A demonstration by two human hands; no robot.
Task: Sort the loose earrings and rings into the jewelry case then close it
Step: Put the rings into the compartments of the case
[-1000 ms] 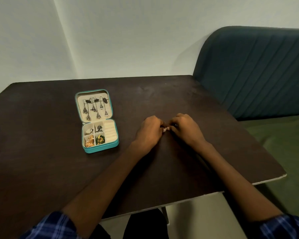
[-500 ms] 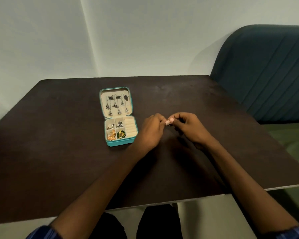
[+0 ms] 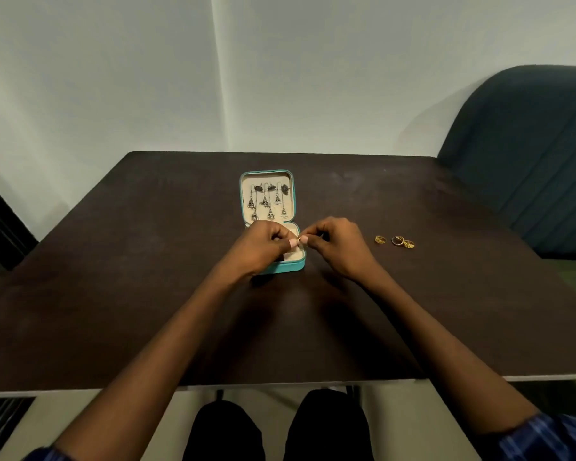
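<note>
On the dark brown wooden table (image 3: 147, 294) lay a small square teal jewelry case (image 3: 288, 266), open, its cream-lined lid (image 3: 267, 198) folded back flat and hung with silver dangling bell-shaped earrings (image 3: 265, 201). The left hand (image 3: 263, 246) and right hand (image 3: 338, 249) met over the case's lower half, fingers curled, thumb and forefinger tips pinched together around something too small to make out. The left hand hid most of the compartments. Well to the right of the right hand, three loose gold rings (image 3: 395, 241) sat in a row on the table. A dark teal padded seat back (image 3: 529, 154) stood at the table's far right corner.
</note>
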